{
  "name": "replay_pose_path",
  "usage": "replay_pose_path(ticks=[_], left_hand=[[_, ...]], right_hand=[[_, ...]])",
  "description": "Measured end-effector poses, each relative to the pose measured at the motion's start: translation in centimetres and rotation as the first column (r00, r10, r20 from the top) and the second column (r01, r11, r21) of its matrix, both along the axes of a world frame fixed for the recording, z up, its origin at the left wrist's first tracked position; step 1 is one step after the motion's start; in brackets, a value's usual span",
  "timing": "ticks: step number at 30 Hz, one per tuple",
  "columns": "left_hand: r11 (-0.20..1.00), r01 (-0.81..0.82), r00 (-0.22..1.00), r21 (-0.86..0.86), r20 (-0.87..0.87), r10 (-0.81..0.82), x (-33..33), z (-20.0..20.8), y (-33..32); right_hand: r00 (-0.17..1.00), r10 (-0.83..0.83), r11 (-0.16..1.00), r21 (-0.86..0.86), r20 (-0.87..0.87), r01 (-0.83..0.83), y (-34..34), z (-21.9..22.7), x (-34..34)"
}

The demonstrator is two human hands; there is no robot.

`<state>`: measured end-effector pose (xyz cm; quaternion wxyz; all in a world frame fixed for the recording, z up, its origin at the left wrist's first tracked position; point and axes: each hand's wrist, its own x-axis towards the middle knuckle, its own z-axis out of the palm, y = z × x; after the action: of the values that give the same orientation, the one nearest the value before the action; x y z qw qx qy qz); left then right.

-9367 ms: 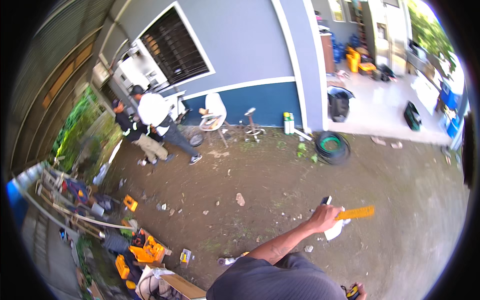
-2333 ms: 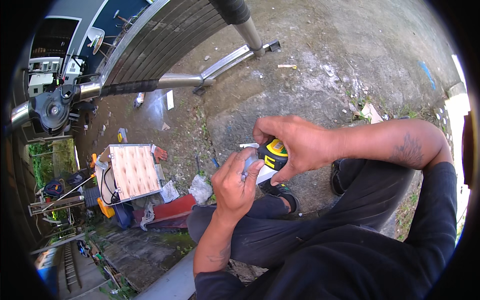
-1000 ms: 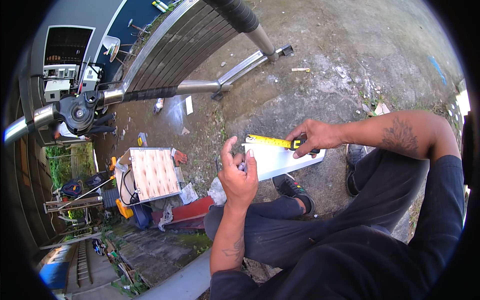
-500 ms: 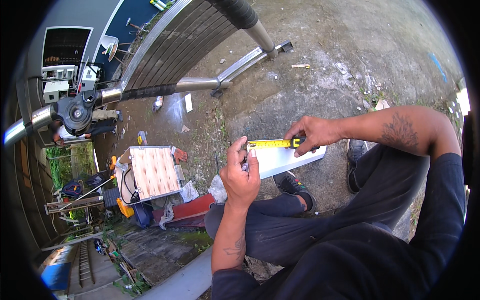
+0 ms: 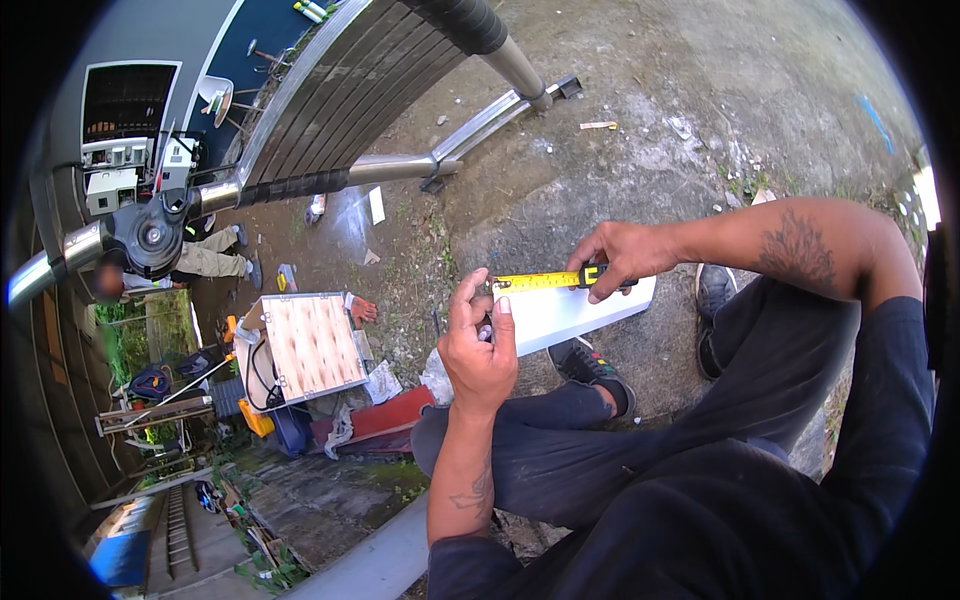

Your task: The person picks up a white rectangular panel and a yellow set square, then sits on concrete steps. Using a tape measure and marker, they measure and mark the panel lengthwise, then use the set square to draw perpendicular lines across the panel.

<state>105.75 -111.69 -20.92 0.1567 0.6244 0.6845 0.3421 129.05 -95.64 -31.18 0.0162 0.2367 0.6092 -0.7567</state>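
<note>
A yellow tape measure (image 5: 540, 282) is drawn out along the upper edge of a white panel (image 5: 580, 318). My right hand (image 5: 632, 256) grips its black and yellow case near the panel's right end. At the other end, my left hand (image 5: 482, 362) is closed round the panel's left edge, its thumb beside the tape's end hook. Something small and pale shows between the left fingers; I cannot make out what it is. The panel lies tilted in front of my legs, above a dark shoe (image 5: 582, 368).
A folding ladder-like metal frame (image 5: 365, 100) stands ahead at the left. Left of my hands is a wooden-topped box (image 5: 312, 348), with another person's hand (image 5: 363, 311) beside it. A person in beige trousers (image 5: 215, 258) is farther left. A red board (image 5: 385, 420) lies nearer me.
The person at the far left has shifted, with beige trousers now showing more fully. My hands, the tape and the panel stay almost where they were.
</note>
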Motion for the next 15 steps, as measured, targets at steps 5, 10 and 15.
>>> replay_pose_path(ticks=[5,10,15], left_hand=[[0.998,0.053,0.996,-0.019,-0.065,-0.054,-0.4,0.1,0.3],[0.998,-0.002,1.000,-0.063,0.007,0.002,-0.6,0.1,0.5],[0.998,-0.002,1.000,-0.057,0.000,0.002,-0.6,0.5,0.6]], right_hand=[[0.999,0.030,0.999,0.012,-0.016,-0.030,0.2,-0.2,-0.2],[0.999,0.035,0.999,0.040,-0.005,-0.035,-0.1,-1.5,-0.1],[0.999,0.022,1.000,-0.019,0.037,-0.021,-0.4,-4.5,1.0]])
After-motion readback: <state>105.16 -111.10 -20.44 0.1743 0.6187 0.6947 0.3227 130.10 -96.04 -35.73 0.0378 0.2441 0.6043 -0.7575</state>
